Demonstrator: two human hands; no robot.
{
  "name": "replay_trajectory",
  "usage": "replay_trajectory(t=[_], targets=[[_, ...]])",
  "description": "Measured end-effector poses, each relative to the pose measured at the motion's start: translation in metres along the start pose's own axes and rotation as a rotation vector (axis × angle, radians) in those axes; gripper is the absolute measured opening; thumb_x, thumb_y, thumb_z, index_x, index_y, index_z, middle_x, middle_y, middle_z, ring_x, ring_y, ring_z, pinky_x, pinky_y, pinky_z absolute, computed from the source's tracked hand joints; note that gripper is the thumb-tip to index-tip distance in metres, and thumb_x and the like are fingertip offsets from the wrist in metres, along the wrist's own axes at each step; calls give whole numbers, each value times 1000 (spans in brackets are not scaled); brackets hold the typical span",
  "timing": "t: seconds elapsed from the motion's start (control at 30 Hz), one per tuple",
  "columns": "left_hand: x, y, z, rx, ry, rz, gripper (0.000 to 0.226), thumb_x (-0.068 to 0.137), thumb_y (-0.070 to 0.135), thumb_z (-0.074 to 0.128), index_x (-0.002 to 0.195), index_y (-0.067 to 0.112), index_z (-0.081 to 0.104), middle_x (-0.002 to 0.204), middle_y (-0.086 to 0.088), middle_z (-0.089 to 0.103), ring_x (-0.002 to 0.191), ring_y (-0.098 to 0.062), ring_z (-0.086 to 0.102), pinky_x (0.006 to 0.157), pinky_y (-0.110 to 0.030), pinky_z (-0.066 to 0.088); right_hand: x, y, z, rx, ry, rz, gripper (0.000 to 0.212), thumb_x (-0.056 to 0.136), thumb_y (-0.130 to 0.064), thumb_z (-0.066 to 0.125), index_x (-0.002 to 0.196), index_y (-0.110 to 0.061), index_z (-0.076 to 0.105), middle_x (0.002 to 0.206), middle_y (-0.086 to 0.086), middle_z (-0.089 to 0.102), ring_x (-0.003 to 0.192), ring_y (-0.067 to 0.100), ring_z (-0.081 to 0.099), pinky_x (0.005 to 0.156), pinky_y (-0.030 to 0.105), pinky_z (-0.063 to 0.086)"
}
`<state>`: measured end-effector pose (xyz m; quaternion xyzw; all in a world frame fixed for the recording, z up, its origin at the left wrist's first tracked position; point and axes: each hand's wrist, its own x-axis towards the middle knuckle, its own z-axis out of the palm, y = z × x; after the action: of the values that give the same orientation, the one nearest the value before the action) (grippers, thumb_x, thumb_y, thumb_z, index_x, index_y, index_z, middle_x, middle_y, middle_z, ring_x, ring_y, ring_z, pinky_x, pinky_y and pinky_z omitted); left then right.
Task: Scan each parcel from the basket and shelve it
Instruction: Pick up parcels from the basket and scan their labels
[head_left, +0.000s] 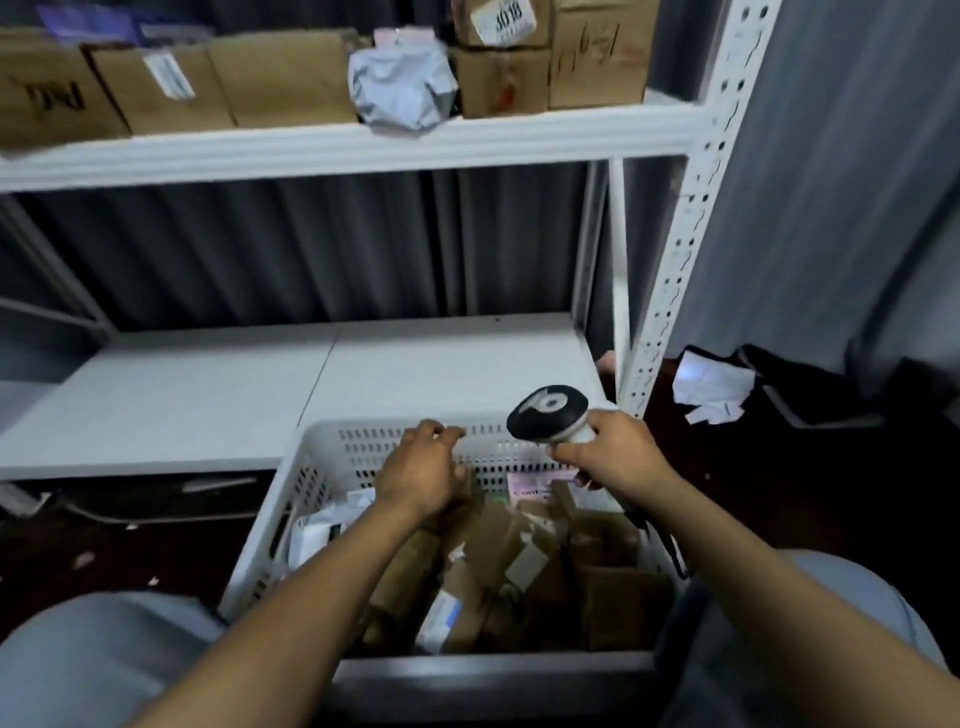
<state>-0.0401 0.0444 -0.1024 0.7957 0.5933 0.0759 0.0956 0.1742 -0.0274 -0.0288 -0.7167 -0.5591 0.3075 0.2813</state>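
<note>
A white perforated basket (332, 462) stands in front of me, filled with several brown cardboard parcels (519, 551) and a white one (317, 530). My left hand (423, 470) reaches down into the basket over the parcels at its far side, fingers loosely bent; whether it holds a parcel I cannot tell. My right hand (608, 452) grips a white handheld scanner (550, 413) with a black head, held above the basket's far right corner. The scanner's dark cable runs down along the basket's right side.
A white metal shelf unit stands behind the basket. Its lower shelf (208, 395) is bare white board. The upper shelf (337, 148) carries several cardboard boxes and a grey poly bag (402, 93). Crumpled white paper (711, 387) lies on the dark floor at right.
</note>
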Motion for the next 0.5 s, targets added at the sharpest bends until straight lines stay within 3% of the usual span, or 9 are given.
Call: replay_trajectory(t=[0.17, 0.27, 0.37, 0.43, 0.5], targets=[[-11, 13, 69, -34, -203, 35, 45, 89, 30, 59, 134, 29, 52, 138, -6, 43, 123, -33, 51, 97, -39, 47, -2, 56, 6, -79, -49, 48, 23, 81, -27, 74, 90, -7, 69, 84, 9, 65, 84, 24, 61, 62, 28, 37], [-16, 23, 98, -63, -222, 34, 48, 92, 27, 59, 139, 22, 50, 144, -10, 40, 132, -34, 42, 104, -34, 40, 1, 78, 4, -45, -77, 79, 33, 81, -32, 75, 92, -1, 69, 86, 14, 68, 86, 27, 64, 61, 30, 40], [-19, 32, 120, -86, -238, 56, 46, 93, 27, 58, 138, 27, 51, 148, -11, 37, 132, -31, 41, 108, -33, 37, 9, 91, 1, 8, -96, 86, 35, 80, -33, 77, 92, -2, 69, 86, 15, 68, 86, 27, 65, 67, 33, 45], [-21, 38, 124, -163, -248, 86, 33, 88, 36, 67, 121, 35, 64, 136, -15, 51, 118, -31, 52, 99, -41, 42, 14, 97, 2, 34, -109, 83, 24, 79, -33, 77, 84, -12, 66, 79, 8, 66, 83, 24, 64, 62, 29, 44], [-18, 35, 137, -245, -142, 48, 12, 84, 43, 71, 95, 41, 68, 108, -11, 65, 93, -27, 60, 82, -39, 48, 19, 105, 7, 42, -113, 76, 21, 80, -32, 77, 86, -14, 66, 78, 7, 67, 83, 25, 66, 65, 29, 48]])
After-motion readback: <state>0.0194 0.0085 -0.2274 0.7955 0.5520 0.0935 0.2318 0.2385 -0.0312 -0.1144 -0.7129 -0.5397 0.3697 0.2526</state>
